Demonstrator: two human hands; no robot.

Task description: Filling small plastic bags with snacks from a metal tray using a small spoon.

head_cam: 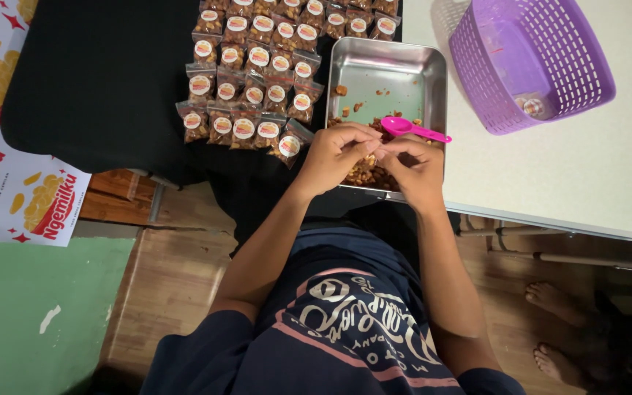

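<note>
My left hand [336, 156] and my right hand [416, 164] meet fingertip to fingertip over the near end of a metal tray [389, 62]. They pinch something small between them; what it is stays hidden by the fingers. The tray holds brown snack pieces [366, 175], mostly under my hands. A pink plastic scoop [411, 129] lies across the tray just beyond my fingers. Left of the tray, several small sealed snack bags [257, 73] with round labels lie in rows on a black cloth [96, 80].
A purple perforated basket [532, 62] lies tilted on the white table [587, 175] at the right. A printed paper sheet [16, 190] lies at the left edge. Bare feet [554, 329] show on the wooden floor, lower right.
</note>
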